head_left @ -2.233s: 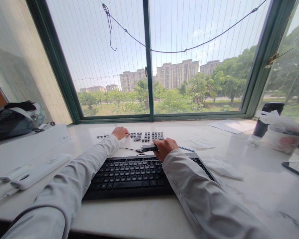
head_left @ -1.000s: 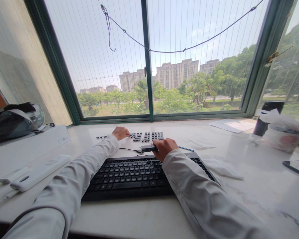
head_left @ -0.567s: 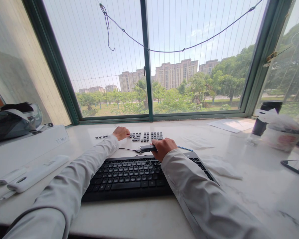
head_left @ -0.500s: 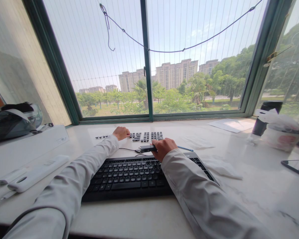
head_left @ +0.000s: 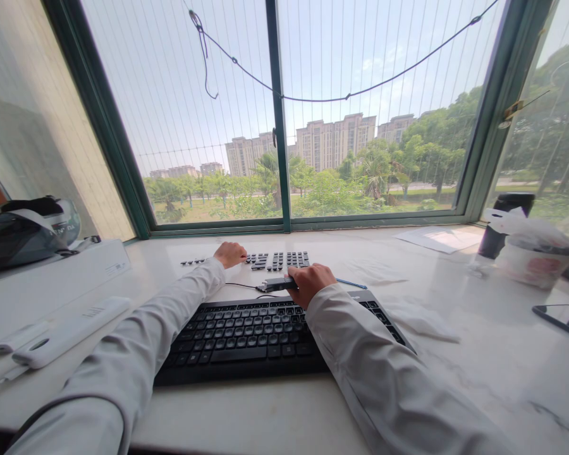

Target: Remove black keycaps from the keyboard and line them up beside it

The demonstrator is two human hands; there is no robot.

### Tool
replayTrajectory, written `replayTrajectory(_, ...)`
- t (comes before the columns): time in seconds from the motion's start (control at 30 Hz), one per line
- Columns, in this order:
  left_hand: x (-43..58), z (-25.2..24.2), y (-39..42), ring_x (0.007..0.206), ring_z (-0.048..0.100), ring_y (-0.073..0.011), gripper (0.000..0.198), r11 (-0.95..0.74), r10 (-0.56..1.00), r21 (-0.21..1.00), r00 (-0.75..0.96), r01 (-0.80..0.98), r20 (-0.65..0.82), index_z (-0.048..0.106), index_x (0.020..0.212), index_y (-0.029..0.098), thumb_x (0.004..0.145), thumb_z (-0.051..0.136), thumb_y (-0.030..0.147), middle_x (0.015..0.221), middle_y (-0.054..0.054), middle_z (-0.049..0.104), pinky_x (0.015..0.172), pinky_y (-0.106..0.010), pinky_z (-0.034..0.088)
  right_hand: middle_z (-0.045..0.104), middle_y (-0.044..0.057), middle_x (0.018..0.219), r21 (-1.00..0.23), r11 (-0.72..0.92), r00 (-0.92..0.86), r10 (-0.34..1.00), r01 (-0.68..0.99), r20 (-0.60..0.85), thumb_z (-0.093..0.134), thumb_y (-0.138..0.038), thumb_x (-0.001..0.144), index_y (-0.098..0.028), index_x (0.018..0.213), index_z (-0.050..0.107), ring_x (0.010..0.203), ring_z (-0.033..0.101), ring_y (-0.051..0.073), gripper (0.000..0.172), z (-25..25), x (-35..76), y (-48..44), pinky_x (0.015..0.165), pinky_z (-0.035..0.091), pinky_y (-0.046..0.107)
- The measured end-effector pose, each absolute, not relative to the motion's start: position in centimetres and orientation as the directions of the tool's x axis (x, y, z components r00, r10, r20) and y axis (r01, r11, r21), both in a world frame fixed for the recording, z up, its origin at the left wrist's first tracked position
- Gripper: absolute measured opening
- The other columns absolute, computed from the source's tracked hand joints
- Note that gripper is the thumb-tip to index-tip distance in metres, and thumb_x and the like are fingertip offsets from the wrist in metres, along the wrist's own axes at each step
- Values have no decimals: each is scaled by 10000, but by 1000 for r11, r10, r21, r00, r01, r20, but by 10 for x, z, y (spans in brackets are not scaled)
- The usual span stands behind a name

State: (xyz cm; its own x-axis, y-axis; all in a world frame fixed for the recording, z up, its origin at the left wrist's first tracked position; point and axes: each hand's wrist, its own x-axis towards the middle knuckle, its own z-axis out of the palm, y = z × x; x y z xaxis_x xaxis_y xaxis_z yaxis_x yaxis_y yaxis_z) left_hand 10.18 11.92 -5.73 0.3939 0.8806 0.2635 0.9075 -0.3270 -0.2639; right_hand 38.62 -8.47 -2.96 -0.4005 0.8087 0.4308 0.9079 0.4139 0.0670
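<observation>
Nothing has moved over the last two seconds; I see both hands where they were. Right hand (head_left: 312, 281): grip closed around a small dark device (head_left: 275, 284) with a thin cable, held just behind the black keyboard (head_left: 246, 332) on the desk (head_left: 455, 354). Left hand (head_left: 229, 254): fingers curled, resting among loose black keycaps (head_left: 279, 260) laid in rows near the window; whether it holds one I cannot tell. Phone (head_left: 560, 318) lies far right, white remote (head_left: 64, 332) far left.
</observation>
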Motion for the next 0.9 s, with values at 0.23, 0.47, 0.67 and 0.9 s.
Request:
replayTrajectory(0.23, 97, -54, 116, 731, 464, -162, 336, -321, 883, -244, 383, 915, 272, 671, 757, 84, 829, 495, 361, 757, -83, 634, 704, -284, 287, 677, 73, 764, 64, 404, -392, 816, 912, 425, 349, -372, 866, -222, 906, 603, 728, 616, 224, 297, -29, 386, -87, 671, 399, 325)
replayTrajectory(0.47, 95, -57, 119, 726, 482, -165, 262, -294, 892, -284, 368, 913, 261, 685, 729, 146, 800, 537, 350, 731, -61, 635, 695, -290, 303, 677, 75, 774, 66, 405, -395, 821, 912, 413, 339, -367, 876, -219, 902, 601, 729, 618, 222, 302, -27, 386, -88, 682, 400, 330)
replayTrajectory(0.67, 95, -57, 121, 762, 532, -199, 298, -294, 895, -294, 370, 909, 250, 704, 754, 181, 801, 514, 406, 750, -78, 653, 710, -306, 327, 681, 68, 779, 66, 402, -391, 822, 913, 414, 342, -367, 877, -228, 898, 595, 724, 618, 215, 289, -27, 385, -88, 678, 396, 328)
replayTrajectory(0.9, 96, -56, 121, 785, 580, -234, 312, -275, 901, -292, 351, 916, 253, 714, 727, 224, 788, 472, 411, 792, -100, 673, 704, -326, 355, 680, 71, 783, 61, 399, -388, 824, 915, 413, 355, -374, 868, -230, 916, 609, 749, 619, 224, 296, -28, 385, -87, 694, 404, 326)
